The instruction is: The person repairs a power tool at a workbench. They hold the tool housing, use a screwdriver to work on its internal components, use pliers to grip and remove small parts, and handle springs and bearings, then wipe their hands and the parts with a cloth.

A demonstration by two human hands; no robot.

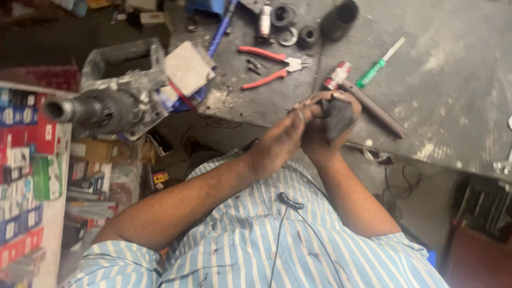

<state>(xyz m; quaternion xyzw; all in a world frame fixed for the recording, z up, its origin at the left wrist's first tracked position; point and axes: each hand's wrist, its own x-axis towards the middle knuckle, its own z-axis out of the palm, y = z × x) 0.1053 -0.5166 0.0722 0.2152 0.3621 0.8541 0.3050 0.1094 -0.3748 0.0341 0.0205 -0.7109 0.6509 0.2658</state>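
My right hand point(325, 120) grips a small dark part point(338, 118) just above the desk point(442, 106) edge, and my left hand point(282, 140) wraps over it. It looks stiff, greasy, likely slippery; best held around its body.

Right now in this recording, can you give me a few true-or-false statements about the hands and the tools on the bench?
1. Both hands clasp a small dark grey part. True.
2. The red-handled pliers lie on the grey workbench. True.
3. The green-handled screwdriver is in the left hand. False: it lies on the bench.
4. The person wears a plain red shirt. False: it is a blue-and-white striped shirt.
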